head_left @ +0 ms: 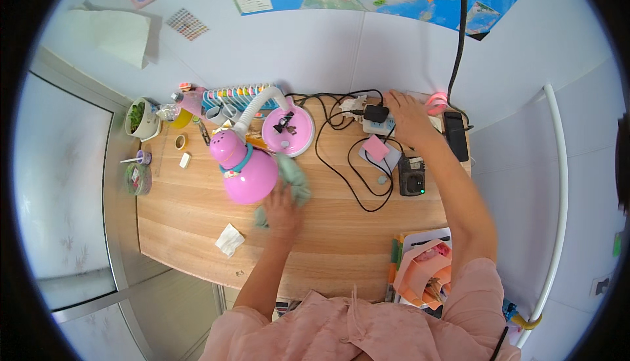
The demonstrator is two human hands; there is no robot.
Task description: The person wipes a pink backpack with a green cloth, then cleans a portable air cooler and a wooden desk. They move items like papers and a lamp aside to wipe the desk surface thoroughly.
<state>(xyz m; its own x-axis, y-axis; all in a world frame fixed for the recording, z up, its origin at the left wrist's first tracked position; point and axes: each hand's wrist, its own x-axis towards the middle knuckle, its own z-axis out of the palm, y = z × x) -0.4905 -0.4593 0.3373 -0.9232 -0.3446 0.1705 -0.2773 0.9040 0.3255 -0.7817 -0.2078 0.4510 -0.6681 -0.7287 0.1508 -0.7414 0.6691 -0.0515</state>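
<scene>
My left hand (283,213) is closed on a green cloth (293,180), bunched against the wood-look desktop beside a pink lamp's round head (251,177). The lamp's white gooseneck (252,108) rises from a round pink base (289,128). At the back right, my right hand (408,119) lies over the right end of a white and blue power strip (379,127); its fingers appear wrapped round it, though the fingertips are partly hidden. A black plug adapter (375,113) sits in the strip. A crumpled white tissue (230,239) lies left of my left forearm.
Black cables (354,187) loop across the desk to a black charger (412,177) with a green light. A black phone-shaped object (455,136) lies at the right edge. An orange paper box (420,272) is near my right elbow; a potted plant (139,119) stands far left.
</scene>
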